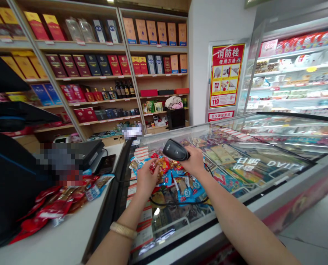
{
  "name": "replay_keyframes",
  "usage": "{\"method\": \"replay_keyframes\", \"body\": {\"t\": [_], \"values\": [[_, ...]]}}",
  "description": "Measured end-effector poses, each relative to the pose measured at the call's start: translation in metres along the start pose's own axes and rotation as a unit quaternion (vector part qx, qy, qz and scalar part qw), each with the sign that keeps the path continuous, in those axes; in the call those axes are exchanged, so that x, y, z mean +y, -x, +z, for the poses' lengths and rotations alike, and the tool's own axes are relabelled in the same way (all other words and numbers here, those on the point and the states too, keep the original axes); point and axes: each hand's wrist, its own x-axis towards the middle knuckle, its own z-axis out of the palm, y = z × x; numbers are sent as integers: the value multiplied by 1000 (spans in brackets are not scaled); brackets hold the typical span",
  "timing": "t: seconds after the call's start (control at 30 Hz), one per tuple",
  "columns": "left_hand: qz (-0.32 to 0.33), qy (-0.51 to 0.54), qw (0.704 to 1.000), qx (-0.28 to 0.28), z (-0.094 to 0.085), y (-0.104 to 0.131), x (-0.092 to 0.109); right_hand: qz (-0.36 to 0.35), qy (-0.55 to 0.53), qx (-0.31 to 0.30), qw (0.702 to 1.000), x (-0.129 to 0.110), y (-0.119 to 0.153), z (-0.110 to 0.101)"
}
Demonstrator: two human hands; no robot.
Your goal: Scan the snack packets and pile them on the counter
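Note:
A black barcode scanner (175, 149) is in my right hand (194, 161), its head tipped toward the left above the snack packets. My fingers wrap round its handle. To the left, my left hand (148, 176) pinches the edge of a red snack packet (164, 165) just below the scanner's head. Several blue snack packets (184, 189) lie on the freezer's glass top (175, 213) around both hands. The scanner's black cable (177, 203) loops across the glass in front of them. A gold bracelet band circles my left wrist.
Left of the freezer, a white counter (70, 235) bears a heap of red snack packets (61, 202) and a dark phone-like device (106, 164). Shelves (97, 78) of boxes and bottles stand behind. A glass-fronted display cabinet (293, 81) is at the right.

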Motion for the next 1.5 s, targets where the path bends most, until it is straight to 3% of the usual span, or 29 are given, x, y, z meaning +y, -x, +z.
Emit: {"method": "replay_keyframes", "body": {"t": [0.1, 0.2, 0.33, 0.5, 0.67, 0.77, 0.87, 1.0, 1.17, 1.27, 1.4, 1.5], "values": [[50, -55, 995, 59, -13, -5, -1, 1, -1, 6, 1000, 1, 0, 1], [51, -93, 988, 111, -31, -11, -8, 1, -4, 0, 1000, 0, 1, 1], [-27, -196, 969, 144, -59, -16, -18, 0, -8, -7, 1000, -1, 1, 1], [-144, -383, 899, 155, -94, -17, -36, -9, 5, -26, 1000, -2, 0, 0], [-250, -351, 889, 152, -113, -17, -79, -14, 2, -29, 999, -3, 1, 0], [-235, -309, 902, 190, -113, -15, -98, -13, -4, -27, 1000, -3, 2, 1], [-217, -295, 905, 216, -111, -13, -103, -5, -6, -24, 1000, -4, 3, 1], [-224, -298, 903, 215, -109, -14, -96, -2, -20, -36, 999, -5, 2, 1], [-175, -294, 917, 202, -104, -16, -66, -11, -29, -43, 999, -5, 2, 1], [-117, -283, 931, 197, -100, -18, -44, -13, -23, -40, 999, -5, 2, 3], [14, -187, 954, 233, -97, -22, -29, -16, -24, -41, 999, -6, 2, 3], [34, -103, 963, 247, -90, -23, -27, -18, -29, -45, 998, -6, 2, 2]]}}
